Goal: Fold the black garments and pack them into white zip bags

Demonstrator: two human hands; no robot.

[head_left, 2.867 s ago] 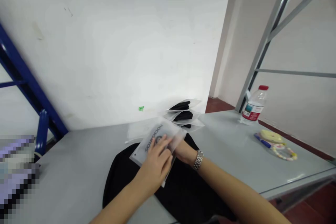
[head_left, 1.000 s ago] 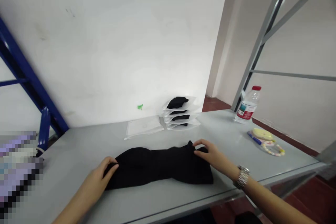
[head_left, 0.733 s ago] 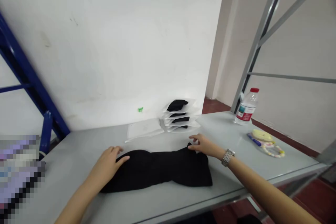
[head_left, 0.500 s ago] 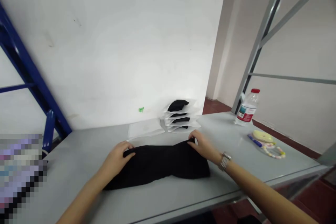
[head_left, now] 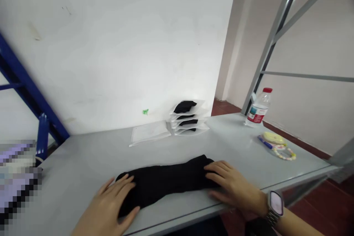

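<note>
A folded piece of black stretchy-looking fabric (head_left: 168,180) lies across the grey table near its front edge. On its left end rests my left hand (head_left: 110,199), fingers stretched and thumb spread apart toward the front. My right hand (head_left: 232,182) lies over the right end with its fingers extended; its thumb is slightly blurred. The fabric's two ends are partly hidden under my hands. Behind it, a flat white translucent bag (head_left: 151,132) lies beside a stack of similar bags (head_left: 189,121) with black fabric inside.
On the right stand a water bottle (head_left: 258,108) with a red cap, a yellow oval item (head_left: 273,138), a blue pen (head_left: 264,142) and a beaded bracelet (head_left: 286,153). A white board (head_left: 138,44) rises behind the grey table (head_left: 83,162). A pixelated area covers the left edge.
Both hands have let go of the fabric's far edge and come nearer, now lying on its ends. The fabric has shifted toward the front and looks narrower. The view has shifted slightly.
</note>
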